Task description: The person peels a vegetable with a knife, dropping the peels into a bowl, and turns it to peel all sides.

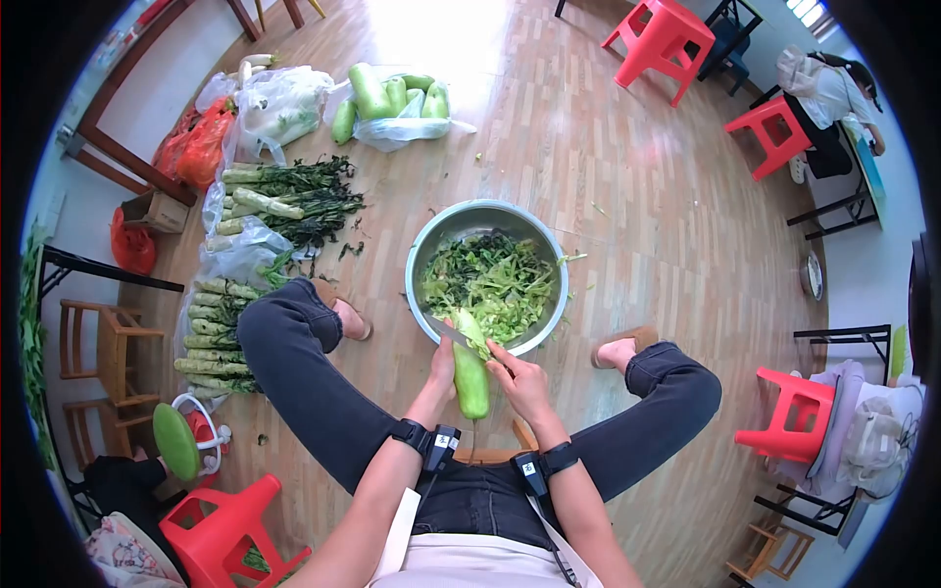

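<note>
On the wood-look floor, lower centre, the left hand clasps a green gourd at the metal basin's near rim; the right hand grips a knife against it.

One knife, four red stools

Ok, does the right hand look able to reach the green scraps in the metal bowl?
Probably yes: the right hand is just by the near rim, and the metal bowl is uncovered, though the knife it holds keeps its fingers busy.
</note>
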`<action>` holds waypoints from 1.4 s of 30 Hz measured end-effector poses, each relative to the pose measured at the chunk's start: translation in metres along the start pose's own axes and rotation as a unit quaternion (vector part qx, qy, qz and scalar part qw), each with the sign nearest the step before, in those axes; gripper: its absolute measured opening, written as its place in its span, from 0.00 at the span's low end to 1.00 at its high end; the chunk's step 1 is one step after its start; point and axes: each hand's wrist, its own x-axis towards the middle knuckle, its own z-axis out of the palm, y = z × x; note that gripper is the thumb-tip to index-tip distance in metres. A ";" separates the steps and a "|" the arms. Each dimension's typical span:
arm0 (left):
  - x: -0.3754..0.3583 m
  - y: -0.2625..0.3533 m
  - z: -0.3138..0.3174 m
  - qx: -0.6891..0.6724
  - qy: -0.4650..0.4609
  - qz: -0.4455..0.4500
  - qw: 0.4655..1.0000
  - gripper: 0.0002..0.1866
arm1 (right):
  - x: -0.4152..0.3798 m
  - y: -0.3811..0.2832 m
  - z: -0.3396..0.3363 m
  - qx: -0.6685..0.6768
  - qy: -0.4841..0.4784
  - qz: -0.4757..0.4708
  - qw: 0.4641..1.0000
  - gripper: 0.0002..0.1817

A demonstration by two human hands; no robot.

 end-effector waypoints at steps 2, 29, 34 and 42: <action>0.000 -0.001 -0.001 0.000 -0.005 -0.004 1.000 0.34 | 0.000 0.000 0.000 -0.004 -0.014 0.011 1.000 0.20; 0.003 -0.010 -0.003 -0.015 -0.036 0.025 0.999 0.31 | 0.004 -0.003 0.017 -0.024 0.105 -0.016 0.994 0.22; 0.003 -0.008 0.001 -0.013 -0.036 0.011 0.999 0.29 | 0.004 -0.001 0.017 0.001 0.132 -0.031 0.991 0.22; 0.003 -0.007 -0.003 -0.027 -0.060 0.007 0.998 0.29 | 0.009 0.005 0.016 0.031 0.120 -0.053 0.991 0.22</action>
